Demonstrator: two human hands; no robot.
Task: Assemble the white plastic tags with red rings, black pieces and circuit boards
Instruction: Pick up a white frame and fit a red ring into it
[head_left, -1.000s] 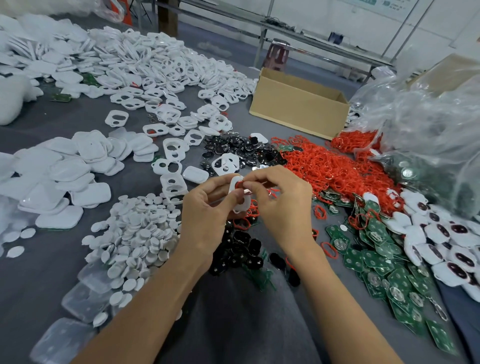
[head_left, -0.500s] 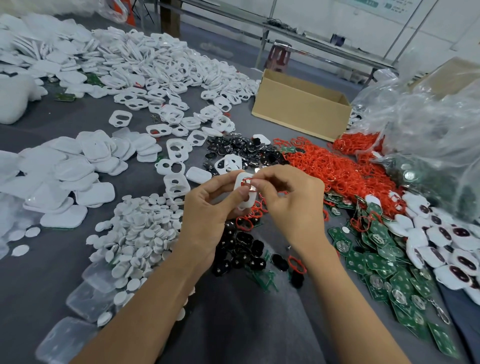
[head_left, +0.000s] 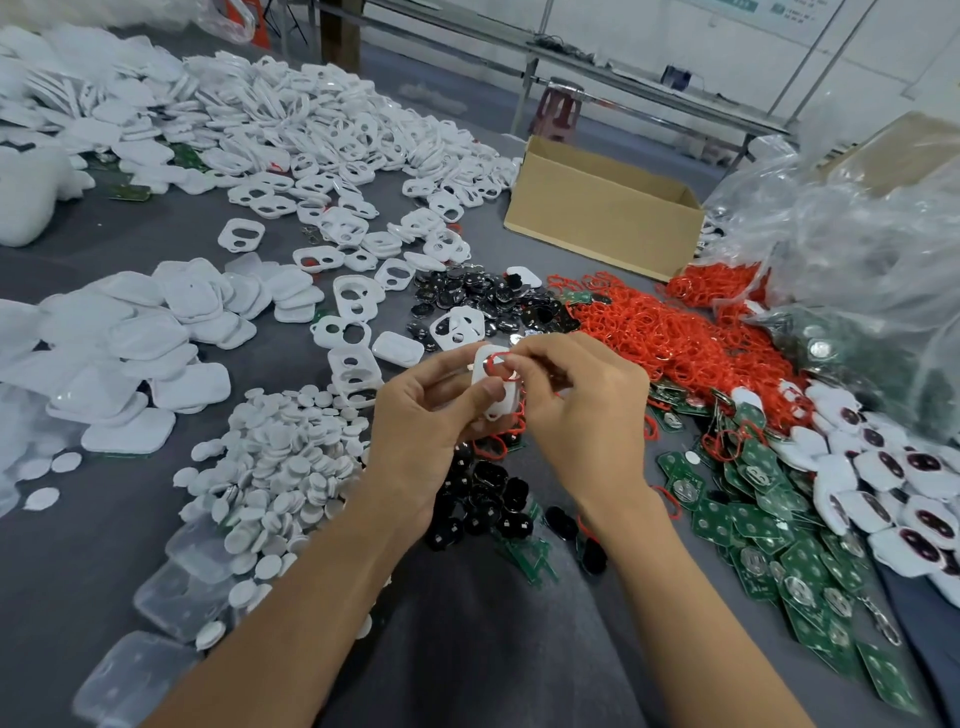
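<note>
**Red ring meeting a held tag**

Head view. Pinched in the left hand (head_left: 431, 415): one white tag (head_left: 500, 402), thumb across its face, fingers curled behind, raised above the table (head_left: 130, 249) at mid-scene. Pinched at the fingertips of the right hand (head_left: 582, 410): a red ring (head_left: 500, 364), touching the rim of the tag's upper opening. Seated or merely laid on: cannot tell.

Long axis of the tag running up and down the picture, ring end uppermost and right against the right fingertips, lower end just beside the left thumb. Probably the ring-fitting step, with black piece and board not yet in.

Nearer to the coming parts: the right hand. Black pieces (head_left: 493, 499) directly beneath both wrists, circuit boards (head_left: 748, 525) just to its right, heap of red rings (head_left: 675, 348) just beyond its knuckles.

Open room above the hands only. Below, a crowded surface, with loose rings and black pieces near the wrists, easily swept aside. White discs (head_left: 280, 467) close by the left forearm. Cardboard box (head_left: 597, 223) well apart at the far side; white tags with dark centres (head_left: 893, 467) near the right edge.
</note>
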